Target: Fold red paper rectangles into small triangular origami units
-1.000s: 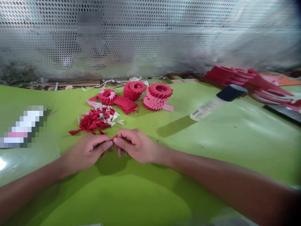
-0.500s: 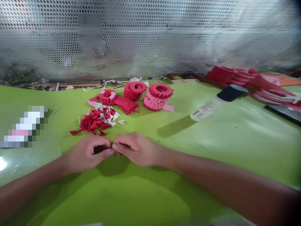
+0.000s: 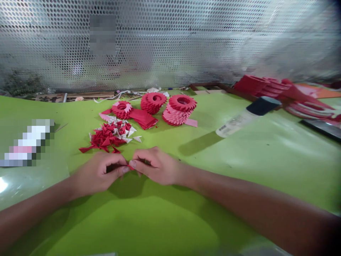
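Observation:
Between my fingertips is a small red paper piece [image 3: 130,167], mostly covered by the fingers. My left hand [image 3: 102,174] pinches it from the left, thumb against forefinger. From the right, my right hand [image 3: 157,166] grips its other end the same way. Just beyond my left hand lies a pile of folded red and white paper triangles [image 3: 109,137]. Behind the pile are a stack of red paper slips [image 3: 144,119] and a low red and pink paper ring [image 3: 122,109].
Two taller folded-paper rings stand at the back: a red one [image 3: 153,103] and a red-and-pink one [image 3: 177,115]. Right of them is a dark-capped glue tube [image 3: 242,119]. Red rolled material [image 3: 261,87] lies far right. A perforated metal panel [image 3: 170,46] closes off the green table's back.
My right hand has shifted slightly up and to the right, away from the left. More of the red paper piece now shows between the fingertips.

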Available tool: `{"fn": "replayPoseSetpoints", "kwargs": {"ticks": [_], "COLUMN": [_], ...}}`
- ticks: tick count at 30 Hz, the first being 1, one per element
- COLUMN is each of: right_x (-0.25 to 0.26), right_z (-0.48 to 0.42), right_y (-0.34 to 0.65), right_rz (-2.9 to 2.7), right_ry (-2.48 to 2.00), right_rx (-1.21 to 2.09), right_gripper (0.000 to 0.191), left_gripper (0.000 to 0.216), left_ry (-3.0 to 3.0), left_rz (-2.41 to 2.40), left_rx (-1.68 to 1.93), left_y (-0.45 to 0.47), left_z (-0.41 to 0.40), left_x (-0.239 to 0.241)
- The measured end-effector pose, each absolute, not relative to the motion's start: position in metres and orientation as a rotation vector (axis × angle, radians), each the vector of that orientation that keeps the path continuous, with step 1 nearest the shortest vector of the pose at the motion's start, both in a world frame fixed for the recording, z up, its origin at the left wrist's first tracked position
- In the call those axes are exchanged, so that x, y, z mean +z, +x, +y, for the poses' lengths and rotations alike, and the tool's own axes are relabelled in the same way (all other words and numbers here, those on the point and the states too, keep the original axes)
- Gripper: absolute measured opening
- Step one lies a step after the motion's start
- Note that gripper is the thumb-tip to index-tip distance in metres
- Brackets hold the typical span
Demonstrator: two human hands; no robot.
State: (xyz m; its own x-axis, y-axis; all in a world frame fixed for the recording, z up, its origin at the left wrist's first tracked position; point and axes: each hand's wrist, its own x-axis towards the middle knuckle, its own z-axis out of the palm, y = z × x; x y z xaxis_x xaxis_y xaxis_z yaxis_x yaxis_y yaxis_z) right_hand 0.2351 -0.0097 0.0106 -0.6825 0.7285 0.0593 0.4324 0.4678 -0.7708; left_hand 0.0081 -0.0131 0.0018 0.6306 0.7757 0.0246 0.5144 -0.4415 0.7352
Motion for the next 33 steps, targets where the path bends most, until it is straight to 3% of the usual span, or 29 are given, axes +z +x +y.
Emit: {"fn": "replayPoseSetpoints", "kwargs": {"ticks": [8,19,33], "right_x": [0.009,0.008,-0.002], "right_z": [-0.013,-0.009,-0.007], "right_y": [0.234,0.236,0.238], "right_rz": [-2.328,-2.174,-2.320], "right_ry": [-0.957,-0.991,-0.813], "right_rx": [1.038,1.305,0.998], "right_gripper": [0.023,0.030,0.025], "left_gripper": [0.033,0.043,0.032], "left_ry": [2.187,3.052,2.584], "left_rz": [1.060,0.887,0.877], "left_rx": [0.538,0.727,0.823], "left_y": [0.006,0.003,0.005], "left_z": [-0.010,-0.010,-0.011], "left_x": [0.002,-0.003,0.000]}}
